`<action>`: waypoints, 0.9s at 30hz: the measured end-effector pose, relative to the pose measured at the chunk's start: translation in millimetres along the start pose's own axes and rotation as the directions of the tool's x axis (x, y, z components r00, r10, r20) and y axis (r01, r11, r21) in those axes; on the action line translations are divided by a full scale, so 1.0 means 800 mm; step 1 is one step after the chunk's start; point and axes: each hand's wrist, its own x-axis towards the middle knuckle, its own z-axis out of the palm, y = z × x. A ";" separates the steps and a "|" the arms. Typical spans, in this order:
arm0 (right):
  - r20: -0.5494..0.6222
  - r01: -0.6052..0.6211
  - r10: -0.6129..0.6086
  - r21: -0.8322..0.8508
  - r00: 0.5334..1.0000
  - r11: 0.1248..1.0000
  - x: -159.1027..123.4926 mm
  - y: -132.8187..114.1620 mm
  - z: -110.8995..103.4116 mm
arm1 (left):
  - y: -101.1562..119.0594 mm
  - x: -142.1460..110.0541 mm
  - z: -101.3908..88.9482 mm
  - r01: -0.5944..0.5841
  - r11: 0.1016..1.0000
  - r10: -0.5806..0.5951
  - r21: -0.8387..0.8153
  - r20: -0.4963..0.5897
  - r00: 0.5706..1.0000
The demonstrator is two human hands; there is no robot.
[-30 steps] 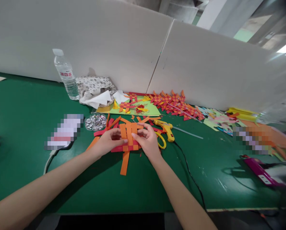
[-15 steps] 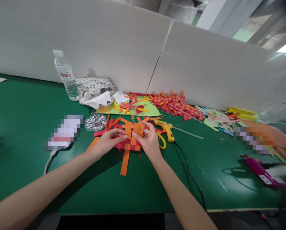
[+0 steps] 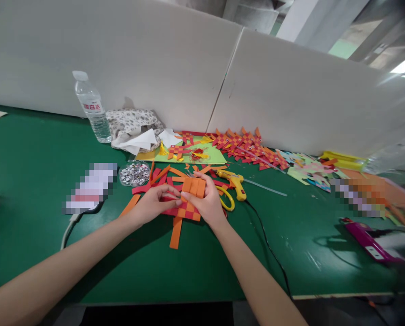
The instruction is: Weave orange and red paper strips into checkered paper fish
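Note:
An orange and red piece woven from paper strips (image 3: 190, 209) is held up over the table's middle. My right hand (image 3: 212, 199) grips its right side, with the thumb across the orange front and the fingers behind. At its left edge, my left hand (image 3: 155, 202) pinches a red strip between thumb and fingertips. One orange strip (image 3: 176, 233) hangs down below the weave. Loose red and orange strips (image 3: 161, 175) lie behind my hands. Beside my right hand are yellow-handled scissors (image 3: 230, 200), their blades mostly hidden, and a yellow glue gun (image 3: 235, 182).
A dish of googly eyes (image 3: 134, 174), a phone (image 3: 93, 188) on a cable and a water bottle (image 3: 93, 108) stand to the left. Finished woven fish (image 3: 243, 145) are piled against the partition. A purple power strip (image 3: 372, 244) lies right; the glue gun's cord (image 3: 265, 240) crosses the table.
The orange strips at the top of the woven piece now lie folded flat side by side. My right thumb has moved left across them, and the weave sits slightly lower.

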 end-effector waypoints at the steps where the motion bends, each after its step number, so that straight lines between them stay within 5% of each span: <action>1: 0.000 -0.003 0.003 0.007 1.000 1.000 0.000 0.000 -0.001 | 0.000 0.000 -0.001 -0.011 1.000 0.011 0.025 -0.017 1.000; 10: 0.005 -0.027 0.026 0.037 1.000 0.999 0.001 -0.003 -0.002 | -0.001 0.003 -0.003 -0.060 0.985 0.074 0.160 -0.080 0.994; 27: 0.001 0.064 -0.064 -0.075 0.998 0.995 0.001 0.005 0.000 | -0.004 0.001 -0.003 -0.026 1.000 0.026 0.012 -0.025 0.999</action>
